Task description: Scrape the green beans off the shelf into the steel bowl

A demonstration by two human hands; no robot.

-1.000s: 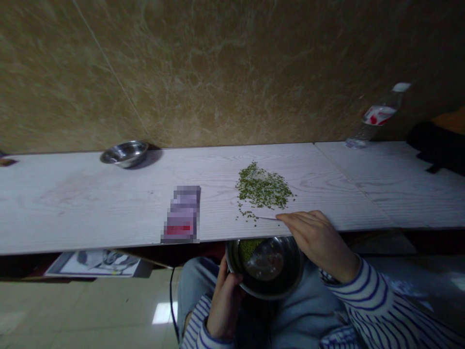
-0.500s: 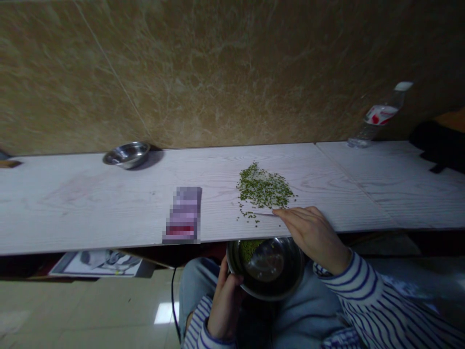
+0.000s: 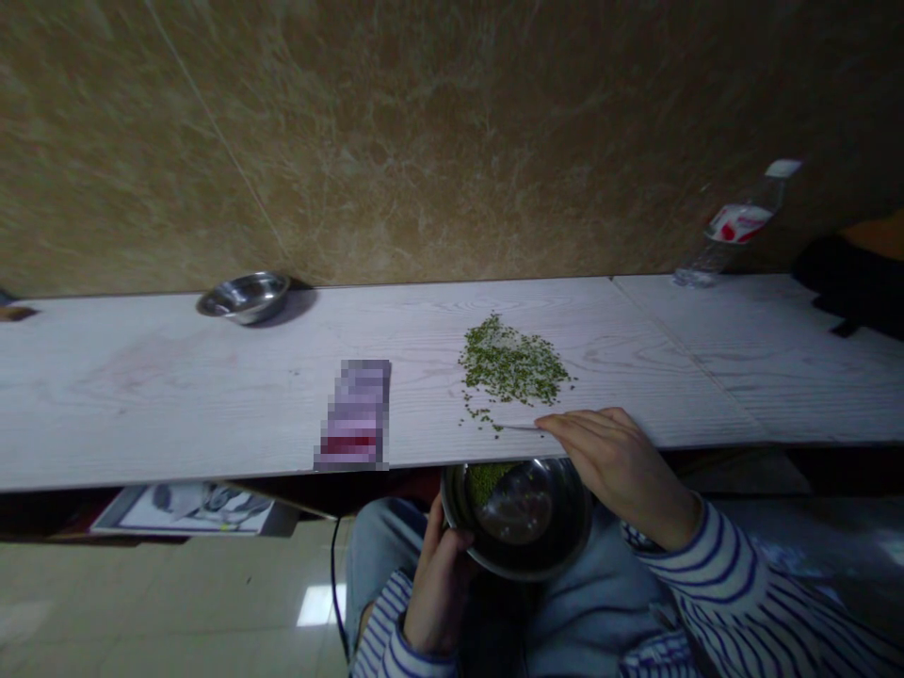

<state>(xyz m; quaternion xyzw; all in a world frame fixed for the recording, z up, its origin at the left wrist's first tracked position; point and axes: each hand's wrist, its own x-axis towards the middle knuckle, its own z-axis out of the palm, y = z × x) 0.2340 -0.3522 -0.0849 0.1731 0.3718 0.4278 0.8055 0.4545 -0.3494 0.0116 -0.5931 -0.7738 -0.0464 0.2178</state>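
Below the table's front edge, my left hand (image 3: 439,584) grips the near left rim of a metal bowl (image 3: 519,556). Green beans (image 3: 487,482), small like mung beans, lie in the far left part of that bowl. More small green beans (image 3: 512,363) are spread loosely over the tabletop. My right hand (image 3: 618,466) is closed on a thin, pale, flat piece (image 3: 519,427), seen almost edge-on, so its kind is unclear. Its tip lies close to a few stray beans at the near side of the spread, just above the bowl.
A smaller metal bowl (image 3: 246,299) stands by the wall on the white wooden table (image 3: 141,395). A blurred-out purple rectangular item (image 3: 354,414) lies near the front edge. At the right are a plastic bottle (image 3: 738,226) and a dark cloth-like object (image 3: 851,273). An open drawer (image 3: 198,508) sits below left.
My right hand and the thin flat piece have moved slightly toward the table's front edge and a little right. My left hand and the bowl stay nearly where they were.
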